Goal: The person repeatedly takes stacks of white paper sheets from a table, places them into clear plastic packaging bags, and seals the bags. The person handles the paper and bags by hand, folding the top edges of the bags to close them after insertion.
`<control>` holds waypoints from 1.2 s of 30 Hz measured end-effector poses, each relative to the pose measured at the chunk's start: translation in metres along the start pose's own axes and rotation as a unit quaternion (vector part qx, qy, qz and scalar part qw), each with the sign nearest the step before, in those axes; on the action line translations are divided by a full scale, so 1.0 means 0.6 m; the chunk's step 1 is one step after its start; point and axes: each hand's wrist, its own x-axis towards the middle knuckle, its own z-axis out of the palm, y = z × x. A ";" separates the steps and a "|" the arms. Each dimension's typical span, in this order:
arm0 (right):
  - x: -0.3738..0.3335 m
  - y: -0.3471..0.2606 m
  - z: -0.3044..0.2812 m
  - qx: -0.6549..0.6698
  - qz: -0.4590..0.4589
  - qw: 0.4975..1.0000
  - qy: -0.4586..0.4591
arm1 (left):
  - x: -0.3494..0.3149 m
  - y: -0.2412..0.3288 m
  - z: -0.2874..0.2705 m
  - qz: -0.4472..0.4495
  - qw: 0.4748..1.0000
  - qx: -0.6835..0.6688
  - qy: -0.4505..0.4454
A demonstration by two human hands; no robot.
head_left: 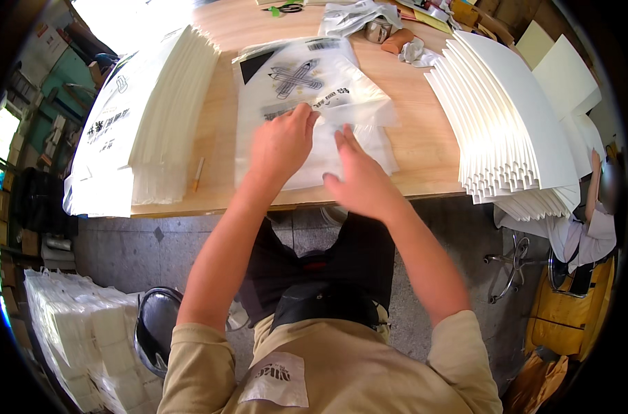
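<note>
A clear plastic bag [300,76] printed with crossed pencils lies on top of a flat pile of similar bags, in front of me on the table. My left hand [283,143] is closed, its fingertips pinching the loose edge of the top bag. That edge is lifted and folded over toward the right. Close by, my right hand [364,178] hovers over the lower part of the pile, thumb and fingers apart and slightly blurred, holding nothing that I can see.
A tall stack of bagged white paper [169,117] stands at left, with a thin white-and-orange stick [198,174] beside it. Fanned white paper stacks [497,117] fill the right. Scissors [286,8] lie at the far edge of the wooden table [410,148]. Another person [590,228] sits at far right.
</note>
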 end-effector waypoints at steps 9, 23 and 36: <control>0.059 0.068 0.019 0.756 0.073 0.648 0.058 | -0.031 0.041 0.010 0.098 0.994 0.037 -0.013; 0.157 0.107 0.090 0.538 0.016 0.833 0.128 | -0.006 0.124 -0.054 0.170 0.984 0.003 0.052; 0.301 0.099 0.086 0.300 -0.141 0.889 0.314 | -0.067 0.190 -0.125 0.198 0.979 -0.049 -0.028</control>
